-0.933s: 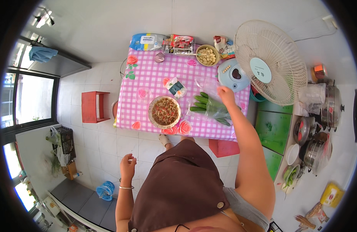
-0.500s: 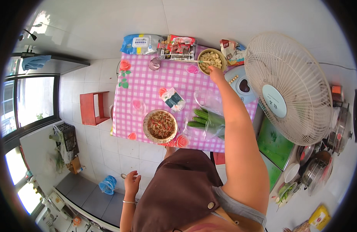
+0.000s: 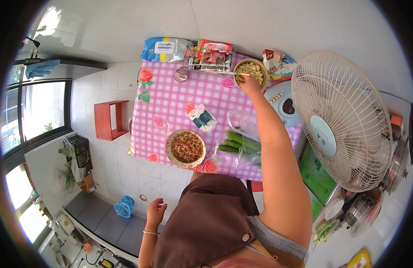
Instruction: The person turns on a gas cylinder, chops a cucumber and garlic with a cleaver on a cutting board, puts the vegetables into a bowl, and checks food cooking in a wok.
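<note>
My right arm stretches across the table to a round bowl (image 3: 266,80) of pale cloves (image 3: 254,71), which look like peeled garlic. Thin chopsticks (image 3: 220,71) lie over this bowl's left rim, and my right hand (image 3: 249,85) pinches at their right end, its fingertips partly hidden. Low beside my apron hangs my left hand (image 3: 156,211), fingers loosely bent and apart, holding nothing. Near the table's front edge stands a bowl (image 3: 169,157) of brown shredded food with red bits (image 3: 187,147). Green cucumbers (image 3: 233,144) lie partly inside a clear plastic bag (image 3: 249,152) under my right forearm.
A pink checked cloth (image 3: 170,100) covers the table. Along its back are a blue wipes pack (image 3: 164,49), red snack packets (image 3: 213,51) and a small glass (image 3: 181,74). A tissue pack (image 3: 202,118) lies mid-table. A large fan (image 3: 340,120) stands right; a red stool (image 3: 110,120) stands left.
My right hand has shifted slightly left over the clove bowl, up to the chopsticks' end. The view has shifted a little; my left hand hangs much as before.
</note>
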`<state>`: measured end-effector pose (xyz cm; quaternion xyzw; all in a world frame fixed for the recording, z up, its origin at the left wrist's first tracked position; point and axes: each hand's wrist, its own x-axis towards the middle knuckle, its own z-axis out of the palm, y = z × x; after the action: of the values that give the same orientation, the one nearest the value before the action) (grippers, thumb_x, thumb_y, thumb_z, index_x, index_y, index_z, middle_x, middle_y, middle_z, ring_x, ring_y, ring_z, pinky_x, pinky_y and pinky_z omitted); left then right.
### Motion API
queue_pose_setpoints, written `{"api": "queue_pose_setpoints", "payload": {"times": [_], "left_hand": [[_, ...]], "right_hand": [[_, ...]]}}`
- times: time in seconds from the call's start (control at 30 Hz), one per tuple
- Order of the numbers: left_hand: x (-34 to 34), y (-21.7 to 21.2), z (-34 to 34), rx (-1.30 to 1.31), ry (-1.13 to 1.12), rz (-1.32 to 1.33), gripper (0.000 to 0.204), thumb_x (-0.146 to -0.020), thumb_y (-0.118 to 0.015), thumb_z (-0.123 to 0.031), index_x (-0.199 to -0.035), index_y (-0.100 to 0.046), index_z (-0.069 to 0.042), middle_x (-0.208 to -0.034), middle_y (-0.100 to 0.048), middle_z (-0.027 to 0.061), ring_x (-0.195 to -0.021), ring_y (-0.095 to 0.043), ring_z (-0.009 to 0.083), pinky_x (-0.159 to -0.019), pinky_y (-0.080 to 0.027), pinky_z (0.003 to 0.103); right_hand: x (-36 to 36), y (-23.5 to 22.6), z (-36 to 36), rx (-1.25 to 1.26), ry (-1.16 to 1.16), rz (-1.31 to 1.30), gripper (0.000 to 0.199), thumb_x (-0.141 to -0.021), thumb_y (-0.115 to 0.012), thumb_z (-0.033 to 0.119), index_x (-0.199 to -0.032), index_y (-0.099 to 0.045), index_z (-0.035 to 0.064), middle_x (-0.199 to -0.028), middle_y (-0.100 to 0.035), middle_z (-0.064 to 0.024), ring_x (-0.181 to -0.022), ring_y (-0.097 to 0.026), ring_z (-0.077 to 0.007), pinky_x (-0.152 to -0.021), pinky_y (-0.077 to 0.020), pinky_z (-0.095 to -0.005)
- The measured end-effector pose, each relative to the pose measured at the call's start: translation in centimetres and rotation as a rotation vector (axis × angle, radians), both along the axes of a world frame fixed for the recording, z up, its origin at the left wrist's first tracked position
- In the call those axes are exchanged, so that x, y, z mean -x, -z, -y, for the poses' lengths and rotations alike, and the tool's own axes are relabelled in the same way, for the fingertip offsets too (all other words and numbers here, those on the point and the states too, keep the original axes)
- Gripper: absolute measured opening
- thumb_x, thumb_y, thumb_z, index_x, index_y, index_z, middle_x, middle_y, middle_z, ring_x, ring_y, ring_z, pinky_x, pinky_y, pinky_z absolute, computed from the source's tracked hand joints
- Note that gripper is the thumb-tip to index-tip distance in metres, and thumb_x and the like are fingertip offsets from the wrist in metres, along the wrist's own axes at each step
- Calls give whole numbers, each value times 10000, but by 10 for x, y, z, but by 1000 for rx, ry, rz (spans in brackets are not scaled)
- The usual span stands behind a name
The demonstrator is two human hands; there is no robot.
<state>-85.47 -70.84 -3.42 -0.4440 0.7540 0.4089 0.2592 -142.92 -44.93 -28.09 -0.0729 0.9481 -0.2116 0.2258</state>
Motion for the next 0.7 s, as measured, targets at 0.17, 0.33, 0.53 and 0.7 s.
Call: {"api": "queue_pose_setpoints", "payload": {"times": [0.17, 0.33, 0.53, 0.7], "left_hand": [[2, 2, 1, 8, 39, 16, 350, -821, -709, -149, -1124, -627, 5, -1030, -662, 154, -819, -672, 218, -711, -540, 324], [3, 1, 4, 16, 56, 27, 384, -815, -718, -188, -1134, -627, 5, -1023, -670, 150, -827, -671, 225, -723, -539, 334], [-4, 2, -1, -4, 74, 59, 385, -819, -715, -194, -1141, -628, -1, -1026, -673, 140, -840, -671, 227, -743, -538, 337], [-13, 4, 0, -18, 67, 69, 392, -821, -715, -197, -1148, -624, 0, -1039, -672, 143, -852, -672, 236, -748, -538, 341]], "right_hand": [[2, 4, -3, 85, -39, 109, 461, -756, -653, 340, -1188, -639, 180, -1179, -630, -118, -1036, -619, -338, -902, -497, -413], [-12, 18, -6, -39, -191, -37, 624, -701, -698, 403, -1266, -573, 168, -1324, -524, -97, -1198, -485, -404, -940, -475, -469], [-28, -24, 19, -169, -157, 45, 642, -677, -749, 475, -1230, -591, 191, -1287, -525, -73, -1165, -487, -384, -948, -472, -465], [-35, -16, 19, -93, -104, 14, 536, -738, -709, 561, -1110, -644, 180, -1217, -562, -58, -1108, -525, -371, -882, -496, -476]]}}
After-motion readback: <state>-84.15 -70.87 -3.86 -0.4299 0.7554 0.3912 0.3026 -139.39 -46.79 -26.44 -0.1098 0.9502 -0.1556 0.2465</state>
